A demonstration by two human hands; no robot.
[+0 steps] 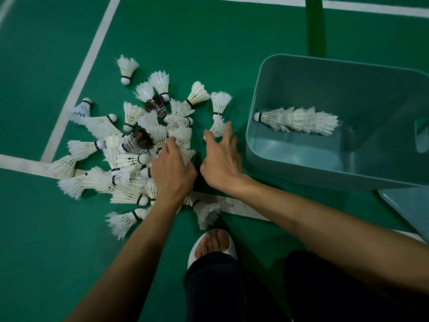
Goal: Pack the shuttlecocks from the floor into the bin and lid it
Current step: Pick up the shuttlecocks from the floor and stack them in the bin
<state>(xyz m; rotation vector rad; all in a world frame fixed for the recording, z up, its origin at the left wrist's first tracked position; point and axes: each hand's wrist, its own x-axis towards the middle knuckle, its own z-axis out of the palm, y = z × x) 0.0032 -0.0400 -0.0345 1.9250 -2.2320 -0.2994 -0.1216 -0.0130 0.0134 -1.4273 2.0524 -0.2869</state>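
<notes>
Gathering shuttlecocks from the floor, with the bin waiting beside you.

Your left hand [173,169] is closed on a few white shuttlecocks at the near edge of the pile [130,145]; your right hand [221,156] is wide open, holding nothing, its fingertips just beside a loose shuttlecock [217,129]. The bin [301,175] stands to the right of that hand, with one nested row of shuttlecocks [296,120] already inside. I think it is best to slide each cork into the next skirt and lift gently, because the feathers crush easily. The lid [411,210] lies near the bin.
</notes>
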